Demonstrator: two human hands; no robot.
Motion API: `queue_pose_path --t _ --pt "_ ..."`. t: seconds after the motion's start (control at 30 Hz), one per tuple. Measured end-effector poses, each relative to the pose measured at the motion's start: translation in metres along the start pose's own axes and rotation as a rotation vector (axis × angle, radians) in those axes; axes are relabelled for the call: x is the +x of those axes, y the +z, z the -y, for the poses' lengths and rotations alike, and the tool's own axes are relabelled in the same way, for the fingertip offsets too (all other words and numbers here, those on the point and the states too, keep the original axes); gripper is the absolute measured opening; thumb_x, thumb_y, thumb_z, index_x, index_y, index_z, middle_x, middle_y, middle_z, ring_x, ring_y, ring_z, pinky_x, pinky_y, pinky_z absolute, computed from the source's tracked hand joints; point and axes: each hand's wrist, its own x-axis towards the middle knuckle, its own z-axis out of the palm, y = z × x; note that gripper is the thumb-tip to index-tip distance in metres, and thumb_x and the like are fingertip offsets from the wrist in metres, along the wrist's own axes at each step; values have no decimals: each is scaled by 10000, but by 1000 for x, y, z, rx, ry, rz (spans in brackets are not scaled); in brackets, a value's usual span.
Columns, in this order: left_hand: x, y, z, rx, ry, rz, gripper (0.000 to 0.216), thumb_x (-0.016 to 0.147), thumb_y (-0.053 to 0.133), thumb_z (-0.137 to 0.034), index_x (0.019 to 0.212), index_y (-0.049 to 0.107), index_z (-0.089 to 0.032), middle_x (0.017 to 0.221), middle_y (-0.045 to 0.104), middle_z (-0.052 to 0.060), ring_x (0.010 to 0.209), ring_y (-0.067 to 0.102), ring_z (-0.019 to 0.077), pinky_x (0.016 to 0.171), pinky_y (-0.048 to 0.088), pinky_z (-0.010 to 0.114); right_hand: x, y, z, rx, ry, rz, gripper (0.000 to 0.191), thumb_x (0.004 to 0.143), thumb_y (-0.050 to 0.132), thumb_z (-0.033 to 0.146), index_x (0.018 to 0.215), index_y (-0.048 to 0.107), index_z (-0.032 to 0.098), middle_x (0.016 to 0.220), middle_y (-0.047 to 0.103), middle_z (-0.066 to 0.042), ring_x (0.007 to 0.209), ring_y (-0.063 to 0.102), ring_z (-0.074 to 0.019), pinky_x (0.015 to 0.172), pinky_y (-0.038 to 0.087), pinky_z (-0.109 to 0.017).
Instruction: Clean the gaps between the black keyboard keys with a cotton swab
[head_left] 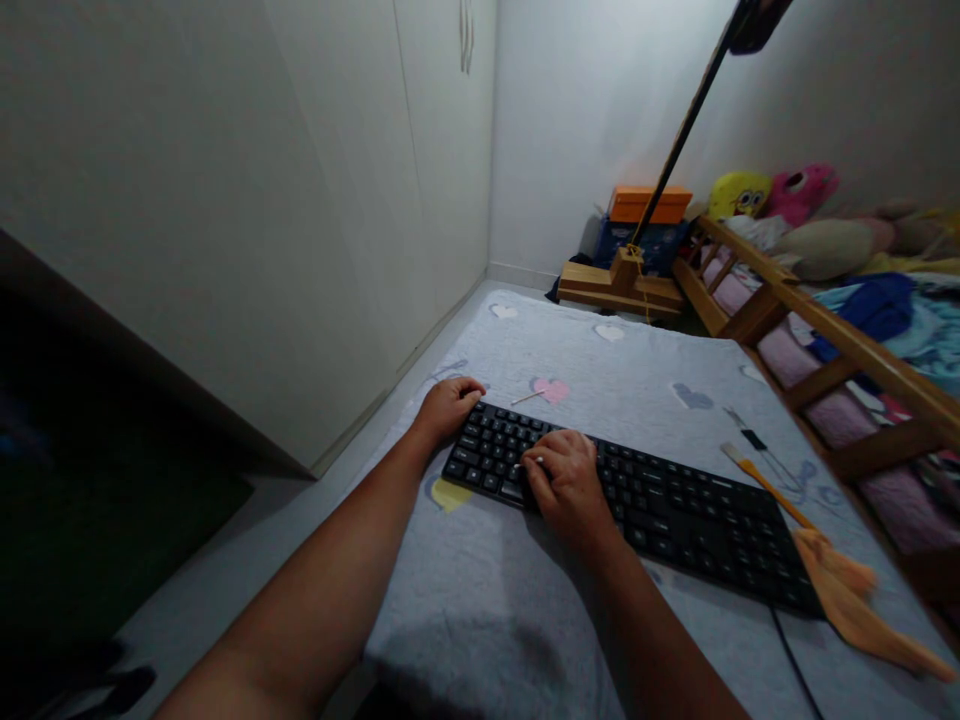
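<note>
A black keyboard lies across a grey cloth with heart prints. My left hand curls over the keyboard's far left corner and grips it. Resting on the keys left of the middle, my right hand pinches a thin white stick like a cotton swab, its tip down among the keys. Another swab lies on the cloth just beyond the keyboard.
A yellow brush and an orange cloth lie at the keyboard's right end, with small tools beyond. White cupboard doors stand on the left. A wooden rail, bedding and plush toys are on the right.
</note>
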Motion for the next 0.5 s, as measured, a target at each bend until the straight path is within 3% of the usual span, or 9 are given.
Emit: queue_pose_path --t 0.5 --pt "1 -1 -1 23 16 -4 271 797 532 -311 883 750 -174 863 751 53 832 674 221 793 498 330 1 4 3 41 -3 20 178 937 583 164 868 733 228 903 714 -31 973 535 -223 972 315 -447"
